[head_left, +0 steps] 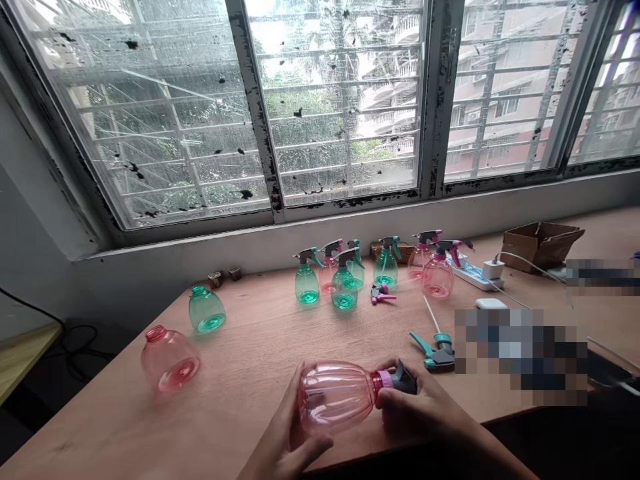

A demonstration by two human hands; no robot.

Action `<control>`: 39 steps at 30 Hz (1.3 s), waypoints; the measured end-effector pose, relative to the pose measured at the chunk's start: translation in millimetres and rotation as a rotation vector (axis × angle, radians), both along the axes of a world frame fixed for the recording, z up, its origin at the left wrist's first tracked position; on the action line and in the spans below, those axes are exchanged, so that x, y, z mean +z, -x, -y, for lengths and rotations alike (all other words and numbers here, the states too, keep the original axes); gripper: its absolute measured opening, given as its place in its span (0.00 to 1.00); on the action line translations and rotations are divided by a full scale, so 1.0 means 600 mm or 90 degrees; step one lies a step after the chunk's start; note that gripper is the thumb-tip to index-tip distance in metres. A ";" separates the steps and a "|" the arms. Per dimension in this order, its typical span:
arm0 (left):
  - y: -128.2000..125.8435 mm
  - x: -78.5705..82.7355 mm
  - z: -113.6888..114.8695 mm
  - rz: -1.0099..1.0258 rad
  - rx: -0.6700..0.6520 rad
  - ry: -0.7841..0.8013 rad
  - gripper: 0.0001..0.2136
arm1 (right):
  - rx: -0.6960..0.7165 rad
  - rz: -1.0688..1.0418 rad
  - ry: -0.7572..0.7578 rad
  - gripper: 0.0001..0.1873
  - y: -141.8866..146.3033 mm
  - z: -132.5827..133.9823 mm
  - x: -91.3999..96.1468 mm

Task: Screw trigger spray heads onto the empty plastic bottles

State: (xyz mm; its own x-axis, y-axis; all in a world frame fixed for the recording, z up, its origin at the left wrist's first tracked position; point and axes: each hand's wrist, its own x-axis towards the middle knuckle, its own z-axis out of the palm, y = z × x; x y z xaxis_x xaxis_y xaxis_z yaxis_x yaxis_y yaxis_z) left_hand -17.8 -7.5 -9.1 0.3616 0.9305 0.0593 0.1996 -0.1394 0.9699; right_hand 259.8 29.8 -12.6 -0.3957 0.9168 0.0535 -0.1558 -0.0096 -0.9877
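Note:
A pink clear spray bottle (337, 399) lies on its side in the air just above the table's front edge, its neck pointing right. My left hand (289, 427) wraps around its base end. At the neck, my right hand (425, 403) grips the spray head (403, 380), which has a dark grey body and a pink collar; the head sits on the bottle's mouth. How tightly it is screwed on, I cannot tell. Beyond my right hand lies a loose green-and-grey spray head (440, 352) with its tube. Another loose spray head, pink and grey (383, 293), rests farther back.
Left stand an open pink bottle (170, 360) and an open green bottle (207, 311). Several bottles with heads, including a green spray bottle (345, 288) and a pink one (437, 275), stand at the back. Right are a power strip (475, 275) and a cardboard box (540, 247).

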 end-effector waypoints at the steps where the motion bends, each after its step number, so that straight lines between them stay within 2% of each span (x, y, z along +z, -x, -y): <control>1: 0.000 0.000 0.000 -0.013 0.006 -0.006 0.44 | 0.001 0.000 -0.002 0.23 0.000 0.000 0.000; 8: 0.001 -0.006 -0.006 -0.059 0.030 -0.090 0.46 | 0.010 -0.013 -0.005 0.22 0.001 -0.001 0.000; 11: 0.003 -0.003 -0.005 -0.047 0.022 -0.062 0.50 | 0.015 -0.014 -0.011 0.22 0.001 -0.001 0.000; 14: 0.002 0.000 -0.002 -0.009 0.004 -0.007 0.47 | 0.012 -0.012 -0.009 0.23 0.002 -0.002 -0.002; 19: -0.001 -0.006 -0.006 -0.036 0.061 -0.076 0.43 | 0.012 -0.013 -0.019 0.22 0.003 -0.002 -0.005; 22: 0.000 -0.014 -0.012 -0.035 0.053 -0.102 0.44 | 0.011 -0.007 -0.028 0.21 0.002 -0.002 -0.005; 25: 0.002 -0.018 -0.013 -0.031 0.038 -0.097 0.49 | 0.008 -0.004 -0.020 0.21 0.002 -0.001 -0.004; 31: 0.002 -0.014 -0.008 -0.016 0.042 -0.062 0.43 | 0.007 -0.011 -0.017 0.21 0.001 -0.001 -0.004; 35: -0.003 -0.010 -0.010 -0.022 0.065 -0.078 0.45 | 0.015 -0.018 -0.011 0.21 0.000 -0.001 -0.004; 39: -0.003 -0.004 -0.009 -0.023 0.045 -0.082 0.49 | 0.012 -0.015 -0.006 0.21 0.000 -0.002 -0.006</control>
State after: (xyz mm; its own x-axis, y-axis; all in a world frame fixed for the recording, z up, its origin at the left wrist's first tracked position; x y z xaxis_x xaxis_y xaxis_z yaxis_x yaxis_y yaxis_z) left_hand -16.1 -2.4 -11.5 0.2993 0.9392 0.1685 0.2477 -0.2470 0.9368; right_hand 259.8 31.1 -16.0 -0.4118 0.9084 0.0717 -0.1782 -0.0031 -0.9840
